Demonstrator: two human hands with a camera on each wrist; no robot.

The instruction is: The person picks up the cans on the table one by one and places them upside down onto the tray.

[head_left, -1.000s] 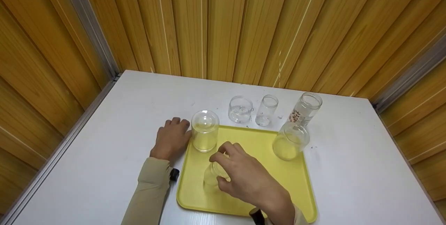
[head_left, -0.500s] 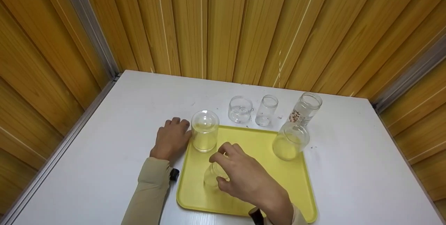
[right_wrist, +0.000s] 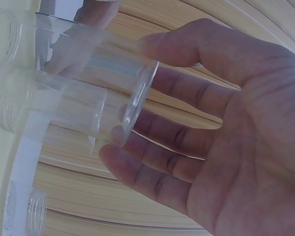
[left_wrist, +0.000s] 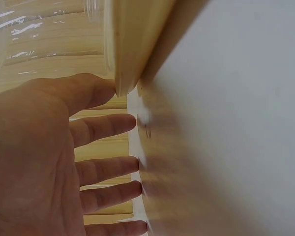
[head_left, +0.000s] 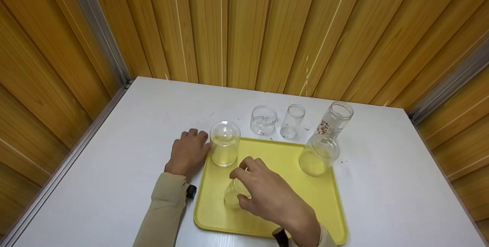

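From my remote station I record the right hand [head_left: 273,197] with its grip pinching a clear glass [head_left: 231,194] by the upper end, thumb on one side and bent fingers on the other. That glass is on the left part of the yellow tray [head_left: 216,218]; the hand covers part of it, and I cannot tell which way its mouth faces.

The left hand [head_left: 188,152] rests on the white worktop [head_left: 389,170] just beside the tray. In the left wrist view I find this grip spread, fingers straight, thumb at the tray's edge, holding nothing.

I note two further glasses on the tray: a tall glass [head_left: 225,145] at the back left corner, near the left hand, and a wide glass [head_left: 318,159] at the back right. Behind the tray, on the worktop, stand a short glass [head_left: 263,120], a narrow glass [head_left: 292,122] and a printed glass [head_left: 333,121]. Wood-grain panels [head_left: 244,29] rise behind.
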